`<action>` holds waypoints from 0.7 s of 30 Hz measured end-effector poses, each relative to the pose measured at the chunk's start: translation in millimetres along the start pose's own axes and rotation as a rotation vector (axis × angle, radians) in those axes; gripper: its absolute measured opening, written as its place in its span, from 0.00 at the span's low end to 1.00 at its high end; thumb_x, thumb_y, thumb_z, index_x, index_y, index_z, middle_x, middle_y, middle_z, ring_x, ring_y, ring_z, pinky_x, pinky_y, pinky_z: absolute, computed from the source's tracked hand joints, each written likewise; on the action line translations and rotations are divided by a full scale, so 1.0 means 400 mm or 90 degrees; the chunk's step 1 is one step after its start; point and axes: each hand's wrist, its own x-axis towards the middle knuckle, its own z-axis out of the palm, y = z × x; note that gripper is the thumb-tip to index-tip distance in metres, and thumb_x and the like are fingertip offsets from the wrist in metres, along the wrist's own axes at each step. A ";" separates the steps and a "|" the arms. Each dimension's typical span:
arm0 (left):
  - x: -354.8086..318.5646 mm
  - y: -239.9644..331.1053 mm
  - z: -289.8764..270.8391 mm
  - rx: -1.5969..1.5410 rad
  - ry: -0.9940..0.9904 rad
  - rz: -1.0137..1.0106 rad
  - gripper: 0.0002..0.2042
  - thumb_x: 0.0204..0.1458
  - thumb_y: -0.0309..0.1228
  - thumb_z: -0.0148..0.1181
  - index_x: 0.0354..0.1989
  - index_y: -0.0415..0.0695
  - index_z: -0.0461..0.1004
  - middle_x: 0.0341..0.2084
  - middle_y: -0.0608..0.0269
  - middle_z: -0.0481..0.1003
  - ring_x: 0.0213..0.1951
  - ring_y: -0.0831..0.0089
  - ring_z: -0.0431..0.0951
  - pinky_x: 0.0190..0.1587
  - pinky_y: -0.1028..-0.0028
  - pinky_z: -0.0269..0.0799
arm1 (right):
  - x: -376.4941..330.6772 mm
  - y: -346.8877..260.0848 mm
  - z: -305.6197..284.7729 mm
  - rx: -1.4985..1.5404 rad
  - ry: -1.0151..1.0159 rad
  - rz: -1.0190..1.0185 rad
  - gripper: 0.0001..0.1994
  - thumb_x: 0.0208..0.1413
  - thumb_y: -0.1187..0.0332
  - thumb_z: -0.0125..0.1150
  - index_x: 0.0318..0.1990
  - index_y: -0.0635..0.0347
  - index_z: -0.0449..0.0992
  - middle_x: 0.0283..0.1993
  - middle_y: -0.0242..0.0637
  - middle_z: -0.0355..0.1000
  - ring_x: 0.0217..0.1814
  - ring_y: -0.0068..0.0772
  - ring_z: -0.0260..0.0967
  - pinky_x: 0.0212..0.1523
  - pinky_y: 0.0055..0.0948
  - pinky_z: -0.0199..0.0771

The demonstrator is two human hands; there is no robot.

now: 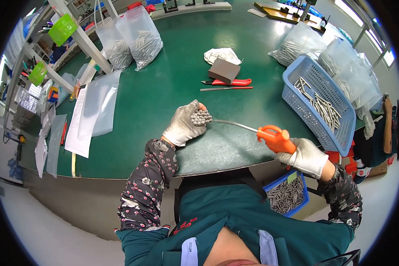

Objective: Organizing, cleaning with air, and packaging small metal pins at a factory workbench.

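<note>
My left hand (184,123), in a whitish work glove, is closed round a bundle of short metal pins (201,117) near the front edge of the green table. The pin ends face right. In my gloved right hand (307,158) is an orange air blow gun (275,139). Its thin bent metal nozzle (236,124) reaches left, the tip close to the pin ends; whether they touch I cannot tell. Beyond my hands lie a brown block (224,71), a red-handled knife (237,82) partly under it, a slim red-ended tool (226,88) and a crumpled white cloth (221,54).
A blue plastic basket (306,117) with metal pins stands at the right, clear bags of pins (292,46) behind it. More bags (144,42) stand far left, near papers (77,126). Below the table edge sits a blue bin (300,207) of pins. Another person (379,146) is at far right.
</note>
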 end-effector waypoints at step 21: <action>0.001 -0.013 0.006 -0.081 0.000 -0.002 0.14 0.37 0.18 0.60 0.34 0.39 0.65 0.25 0.70 0.68 0.27 0.84 0.69 0.32 0.83 0.69 | 0.374 0.067 0.012 -0.042 0.503 -0.024 0.27 0.46 0.67 0.54 0.55 0.64 0.57 0.45 0.56 0.66 0.47 0.53 0.65 0.47 0.40 0.66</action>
